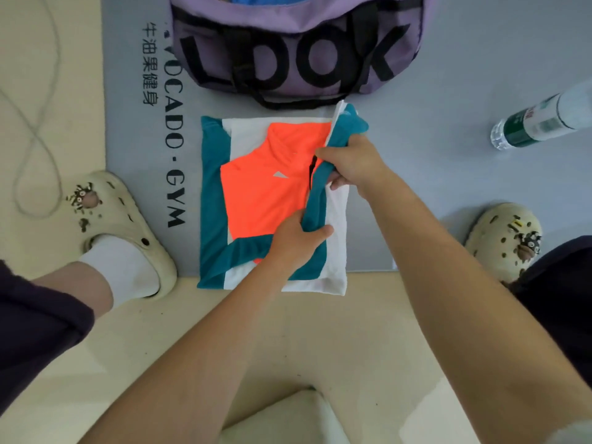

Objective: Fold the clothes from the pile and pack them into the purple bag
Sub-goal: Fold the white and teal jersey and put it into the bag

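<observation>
The shirt (256,200), orange, teal and white, is lying partly folded on the grey mat (416,187), just in front of the purple bag (288,52). The left hand (301,241) is pinching the teal sleeve edge (320,190) near its lower end, fingers closed on the cloth. The right hand (355,161) is gripping the same edge higher up, also closed on it. Both are lifting that side for a fold across the orange panel.

Risk, as judged: uneven pull between the hands may skew the fold or drag the layers underneath. A water bottle (541,120) is lying well apart, posing no hazard.
</observation>
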`<state>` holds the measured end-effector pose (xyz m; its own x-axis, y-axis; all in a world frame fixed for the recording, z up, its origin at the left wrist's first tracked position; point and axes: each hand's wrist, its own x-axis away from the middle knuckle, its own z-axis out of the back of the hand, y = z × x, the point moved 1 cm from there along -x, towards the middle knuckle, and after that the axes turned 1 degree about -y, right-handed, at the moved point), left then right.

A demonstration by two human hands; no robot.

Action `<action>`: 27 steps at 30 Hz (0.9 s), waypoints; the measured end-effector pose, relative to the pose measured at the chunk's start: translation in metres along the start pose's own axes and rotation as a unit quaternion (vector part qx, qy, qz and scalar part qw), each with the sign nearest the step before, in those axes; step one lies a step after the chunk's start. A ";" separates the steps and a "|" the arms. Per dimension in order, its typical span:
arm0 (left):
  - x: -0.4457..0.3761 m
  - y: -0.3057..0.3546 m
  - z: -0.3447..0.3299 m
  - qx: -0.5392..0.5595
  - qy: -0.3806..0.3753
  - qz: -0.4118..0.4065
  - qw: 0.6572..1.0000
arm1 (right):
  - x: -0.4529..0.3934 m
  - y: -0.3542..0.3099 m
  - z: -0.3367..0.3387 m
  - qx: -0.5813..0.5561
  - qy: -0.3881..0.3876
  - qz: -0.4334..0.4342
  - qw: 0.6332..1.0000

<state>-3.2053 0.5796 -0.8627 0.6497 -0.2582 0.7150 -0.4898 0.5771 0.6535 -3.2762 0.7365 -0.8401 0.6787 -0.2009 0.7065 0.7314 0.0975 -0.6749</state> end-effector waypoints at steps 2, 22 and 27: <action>0.006 -0.013 0.025 0.038 0.016 0.023 0.999 | -0.002 -0.014 -0.031 0.009 -0.011 0.006 1.000; 0.000 -0.110 0.139 -0.072 0.220 0.081 0.969 | -0.012 -0.011 -0.135 0.079 0.077 0.088 0.990; -0.001 -0.108 0.139 -0.073 0.320 0.076 0.942 | -0.004 0.038 -0.088 0.139 0.189 -0.004 0.972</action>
<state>-3.2337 0.4099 -0.8989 0.8189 0.3279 0.4711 -0.5500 0.6828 0.4808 -3.2570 0.6547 -0.8869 0.6382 -0.5421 0.5466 0.7619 0.3433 -0.5492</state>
